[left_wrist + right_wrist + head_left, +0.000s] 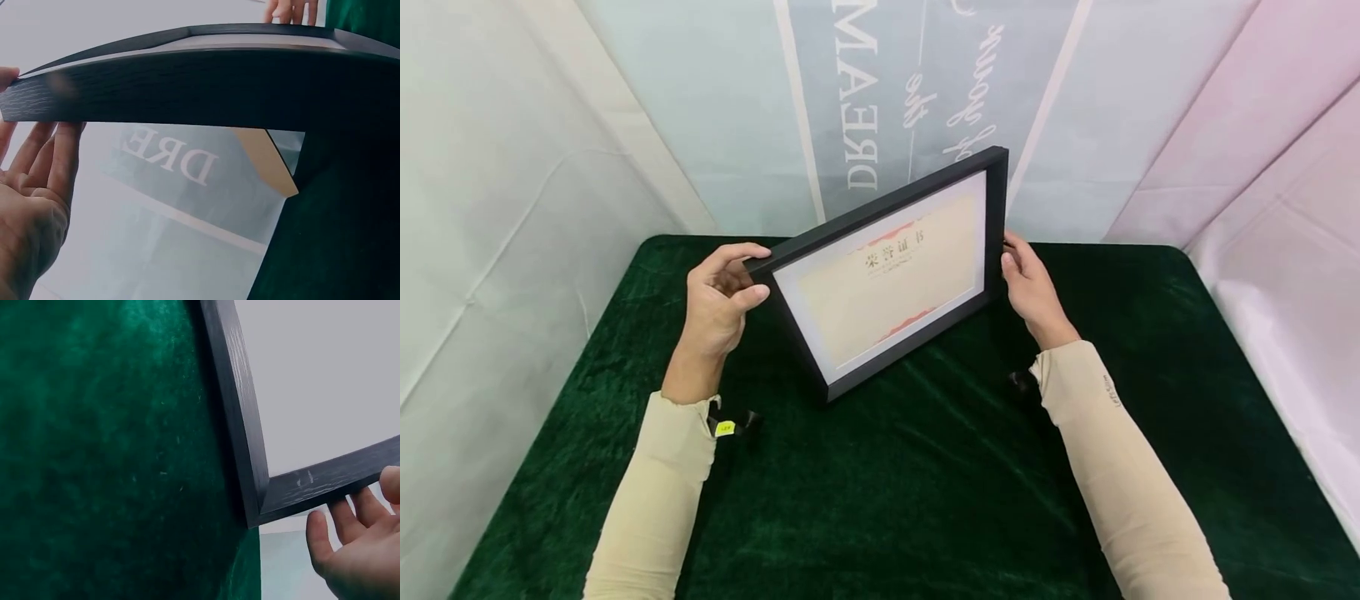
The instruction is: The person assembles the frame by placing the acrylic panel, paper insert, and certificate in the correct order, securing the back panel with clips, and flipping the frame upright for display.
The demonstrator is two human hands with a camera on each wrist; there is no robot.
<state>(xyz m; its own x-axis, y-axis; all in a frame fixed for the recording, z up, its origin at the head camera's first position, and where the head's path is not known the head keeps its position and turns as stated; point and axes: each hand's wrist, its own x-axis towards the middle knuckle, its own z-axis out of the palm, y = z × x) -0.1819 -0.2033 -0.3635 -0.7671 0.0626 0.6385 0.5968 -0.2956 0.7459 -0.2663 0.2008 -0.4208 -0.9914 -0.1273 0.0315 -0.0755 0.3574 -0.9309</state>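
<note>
A black picture frame (880,211) stands tilted over the table, one lower corner down near the cloth. Inside it a cream certificate (891,292) with red trim and Chinese lettering shows within a white border. My left hand (718,304) grips the upper left corner, thumb on the front side and fingers behind. The right hand (1036,292) holds the right side edge, its fingers partly hidden behind the frame. In the left wrist view, a tan flap (269,159) juts out behind the frame.
Dark green velvet cloth (880,500) covers the table. Behind it hangs a pale blue backdrop (737,108) with mirrored white lettering. White sheeting (497,208) hangs at the left, and pinkish-white sheeting (1285,208) at the right.
</note>
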